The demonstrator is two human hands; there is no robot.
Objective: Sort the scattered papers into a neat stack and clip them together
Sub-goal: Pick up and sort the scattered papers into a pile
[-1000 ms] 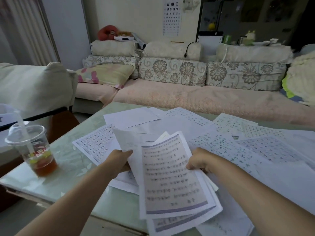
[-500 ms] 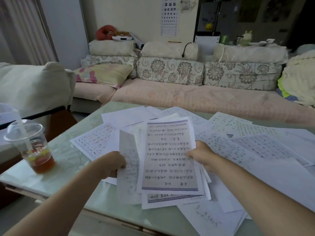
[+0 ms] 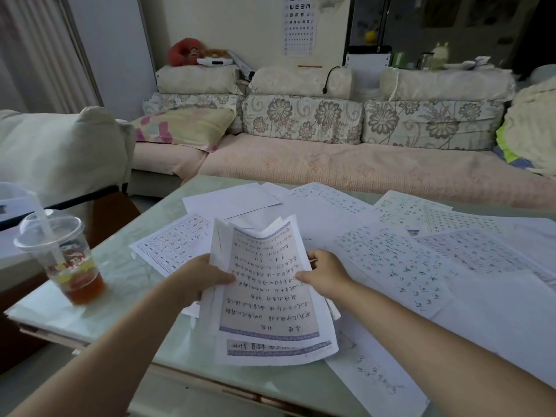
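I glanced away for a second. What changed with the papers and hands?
The bundle of papers, fanned and askew a second ago, has been turned straight and gathered; its top edge now curls. The left hand and right hand kept gripping its side edges. The drink cup and the loose sheets on the table stayed put.

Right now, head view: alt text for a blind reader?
The left hand and right hand grip a bundle of handwritten papers by its sides over a glass table. Many loose sheets lie scattered across the table; a lidded drink cup stands near its left edge, a sofa beyond.
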